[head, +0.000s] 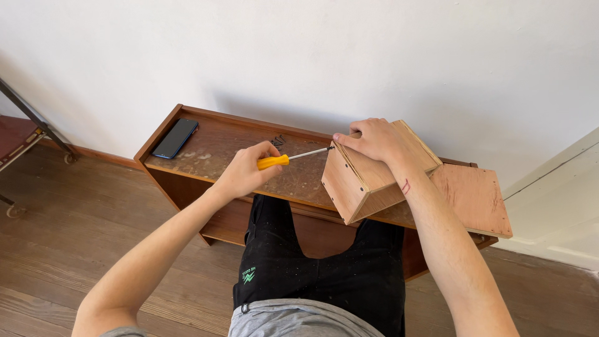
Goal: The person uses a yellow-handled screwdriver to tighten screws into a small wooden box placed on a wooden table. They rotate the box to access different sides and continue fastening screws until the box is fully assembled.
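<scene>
Phone [175,138] lies far left of the wooden box [368,178] on the counter [218,150]; left hand [246,170] fingers grip the yellow screwdriver [292,157], tip at the box's top corner, right hand [372,140] clamping it; screw-driving looks underway, steady pressure needed next

A phone [175,138] lies at the far left of the worktop [218,150]. To its right sits a wooden box [368,181], tilted at the near edge, with a flat board [474,198] just right of it, overhanging the worktop's right end.
</scene>
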